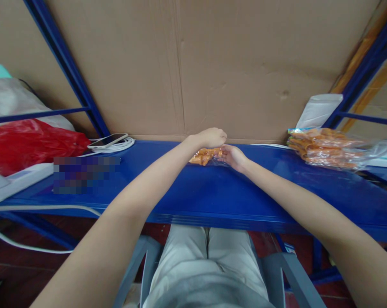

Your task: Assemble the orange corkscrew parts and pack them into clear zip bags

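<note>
On the blue bench in front of me lies a clear plastic bag with orange contents; what the contents are is too small to tell. My right hand reaches in from the right, its fingertips closed on the right end of the bag. Just above and behind the bag is my left hand, fingers curled and closed near the right fingertips. Whatever the left fingers pinch is hidden. The left forearm crosses over to the left of the bag.
At the right end of the blue bench sits a pile of orange pieces in clear plastic. A phone lies on a coiled white cable at left, beside a red plastic bag. A cardboard wall stands behind.
</note>
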### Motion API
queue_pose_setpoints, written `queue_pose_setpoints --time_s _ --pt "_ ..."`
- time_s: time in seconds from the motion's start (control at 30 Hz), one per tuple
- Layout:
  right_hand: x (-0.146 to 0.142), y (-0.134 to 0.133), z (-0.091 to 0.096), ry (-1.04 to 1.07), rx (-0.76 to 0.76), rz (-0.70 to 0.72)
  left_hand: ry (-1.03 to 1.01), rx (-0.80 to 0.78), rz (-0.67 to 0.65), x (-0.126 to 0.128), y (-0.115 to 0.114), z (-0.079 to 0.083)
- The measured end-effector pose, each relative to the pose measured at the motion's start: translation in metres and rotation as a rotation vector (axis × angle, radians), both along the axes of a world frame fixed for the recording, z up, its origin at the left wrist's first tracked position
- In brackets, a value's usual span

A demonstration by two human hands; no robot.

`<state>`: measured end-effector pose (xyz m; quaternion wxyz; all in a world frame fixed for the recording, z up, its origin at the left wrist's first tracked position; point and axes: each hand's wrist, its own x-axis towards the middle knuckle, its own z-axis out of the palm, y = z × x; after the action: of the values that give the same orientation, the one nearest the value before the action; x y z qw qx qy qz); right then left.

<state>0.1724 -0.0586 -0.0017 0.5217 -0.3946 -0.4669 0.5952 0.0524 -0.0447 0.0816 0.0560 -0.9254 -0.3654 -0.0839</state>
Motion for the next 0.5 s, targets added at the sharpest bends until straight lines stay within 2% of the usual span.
queue_pose_setpoints --time_s 0.1,0.27,0.4,0.5 --pt "-0.004 -0.003 -0.003 -0.082 0.005 0.094 -0.075 -0.102 -0.031 0.002 -0.004 -0.003" --pt "-0.006 -0.006 -0.004 -0.171 0.024 0.103 -0.268 -0.27 -0.017 -0.006 -0.006 -0.004" --pt "-0.008 -0.004 -0.001 -0.213 -0.017 0.084 -0.457 -0.189 0.153 -0.03 0.002 -0.006" --pt "-0.01 -0.002 -0.002 -0.252 -0.037 0.091 -0.433 -0.104 0.294 -0.05 0.012 -0.018"
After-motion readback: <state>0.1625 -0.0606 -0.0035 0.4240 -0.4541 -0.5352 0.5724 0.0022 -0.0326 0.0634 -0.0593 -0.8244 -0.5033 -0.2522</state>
